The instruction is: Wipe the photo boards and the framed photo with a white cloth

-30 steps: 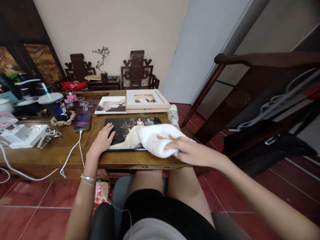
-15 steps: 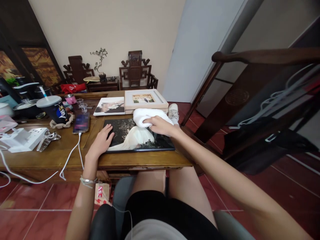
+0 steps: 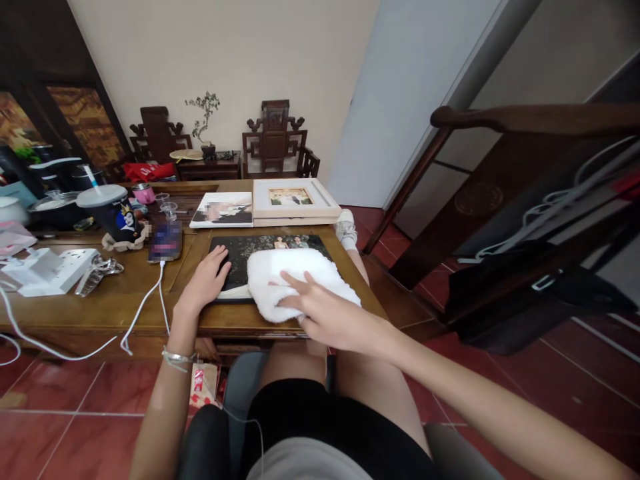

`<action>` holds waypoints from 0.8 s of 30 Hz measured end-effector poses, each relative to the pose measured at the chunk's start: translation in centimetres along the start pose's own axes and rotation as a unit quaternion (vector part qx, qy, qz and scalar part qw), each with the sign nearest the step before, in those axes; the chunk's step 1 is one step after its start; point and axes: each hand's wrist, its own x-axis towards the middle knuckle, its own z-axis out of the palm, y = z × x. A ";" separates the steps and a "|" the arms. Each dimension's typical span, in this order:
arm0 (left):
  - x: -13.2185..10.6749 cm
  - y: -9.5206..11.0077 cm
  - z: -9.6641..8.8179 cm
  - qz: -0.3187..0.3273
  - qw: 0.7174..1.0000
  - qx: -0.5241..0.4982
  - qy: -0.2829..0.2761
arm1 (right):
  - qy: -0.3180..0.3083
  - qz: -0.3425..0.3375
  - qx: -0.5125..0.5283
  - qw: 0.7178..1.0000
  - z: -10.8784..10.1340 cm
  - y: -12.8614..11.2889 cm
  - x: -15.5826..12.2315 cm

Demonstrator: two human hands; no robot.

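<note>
A dark photo panel (image 3: 235,257) lies flat at the right end of the wooden table; its picture shows people and part of a pale gown. My left hand (image 3: 207,277) rests on the panel's left edge, fingers laid flat and holding nothing. Over the panel's middle and near edge spreads a fluffy white towel (image 3: 270,270), covering much of the picture. My right hand (image 3: 315,303) holds the towel from above and presses it down, its fingers partly sunk in the pile and somewhat apart.
Behind the panel lie a white framed picture (image 3: 323,197) and a smaller photo board (image 3: 235,219). To the left are a charging phone (image 3: 165,241), a lidded black cup (image 3: 113,217), a power strip (image 3: 57,273) and cables. A wooden chair (image 3: 480,193) stands at right.
My right hand has drawn the towel from the panel's far edge toward me, over its near edge, and the towel now lies flatter and wider. My left hand stays on the panel.
</note>
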 end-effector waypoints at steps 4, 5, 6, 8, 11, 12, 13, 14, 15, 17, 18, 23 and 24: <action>0.0 0.0 0.0 0.000 1.000 -0.001 0.001 | -0.027 -0.022 0.017 0.999 -0.5 -0.9 0.1; 0.0 0.0 0.0 0.000 1.000 -0.002 0.002 | -0.027 -0.022 0.019 0.999 -0.5 -0.8 0.4; 0.0 -0.1 0.0 0.001 1.000 -0.003 0.002 | -0.026 -0.021 0.021 0.999 -0.6 -0.6 0.9; 0.1 -0.2 0.1 0.001 1.000 -0.006 0.002 | -0.024 -0.016 0.024 0.999 -0.5 0.1 2.1; 0.2 -0.6 0.3 0.003 1.000 -0.013 0.004 | -0.015 -0.013 0.026 0.999 -0.2 1.6 4.7; 0.2 -0.7 0.4 0.004 1.000 -0.016 0.005 | -0.009 -0.014 0.025 1.000 -0.1 2.3 5.6; 0.2 -0.8 0.4 0.005 1.000 -0.017 0.007 | 0.000 -0.016 0.023 1.000 -0.1 2.9 6.6; 0.2 -0.8 0.4 0.006 1.000 -0.019 0.009 | 0.011 -0.018 0.020 1.000 -0.1 3.6 7.5; 0.3 -0.9 0.5 0.007 1.000 -0.019 0.009 | 0.022 -0.019 0.016 0.999 -0.1 4.2 8.4; 0.2 -0.8 0.4 0.007 1.000 -0.022 0.011 | 0.040 -0.013 0.006 0.999 -0.3 5.4 10.1; 0.2 -0.8 0.4 0.006 1.000 -0.024 0.012 | 0.046 -0.007 0.000 0.999 -0.4 5.8 10.8; 0.2 -0.7 0.4 0.010 1.000 -0.024 0.014 | 0.056 0.020 -0.036 0.998 -0.3 6.3 12.5; 0.2 -0.7 0.4 0.010 1.000 -0.022 0.014 | 0.057 0.023 -0.046 0.997 -0.1 6.0 12.5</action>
